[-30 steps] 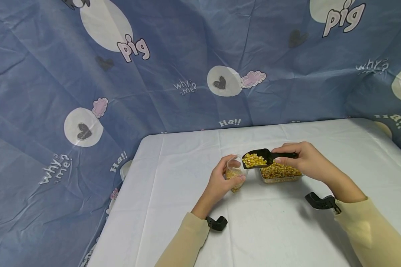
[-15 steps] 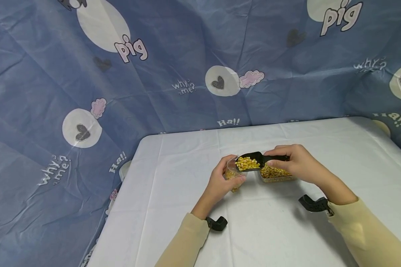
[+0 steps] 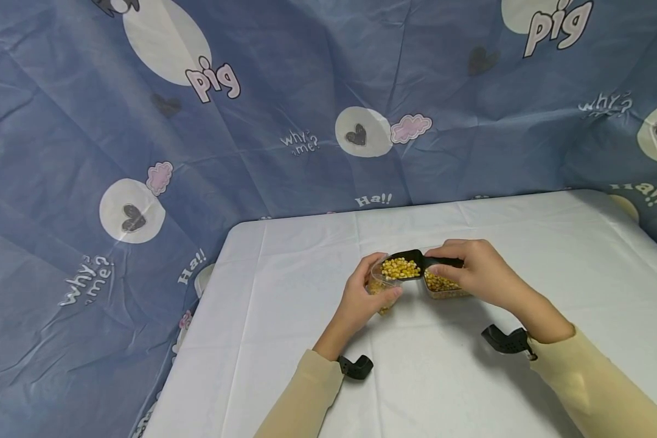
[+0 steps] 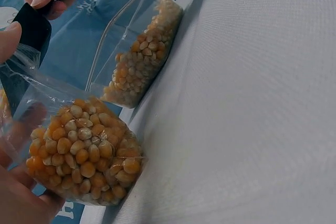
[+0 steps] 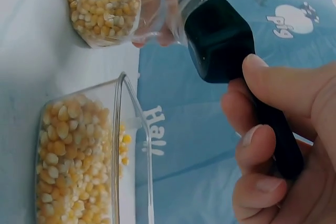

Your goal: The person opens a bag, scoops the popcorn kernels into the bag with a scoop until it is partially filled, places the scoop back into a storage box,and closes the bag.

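My left hand (image 3: pixel 362 298) grips a clear plastic bag (image 4: pixel 84 150) around its upper part, its bottom filled with corn kernels. In my right hand (image 3: pixel 479 271) is the handle of a black scoop (image 5: pixel 218 38), thumb on top and fingers curled beneath. Yellow kernels (image 3: pixel 399 267) fill the scoop, whose front edge sits in the bag's mouth. Behind and right of the bag stands a clear rectangular container (image 5: pixel 119 129) of corn kernels, partly hidden by the scoop and right hand in the head view.
A white cloth (image 3: pixel 285 292) covers the table. Behind it hangs a blue printed curtain (image 3: pixel 285 176). Black camera mounts sit on both wrists, the left mount (image 3: pixel 356 367) low over the cloth.
My right hand has moved left, bringing the loaded scoop from beside the bag into its mouth. The left hand and the bag have stayed in place.
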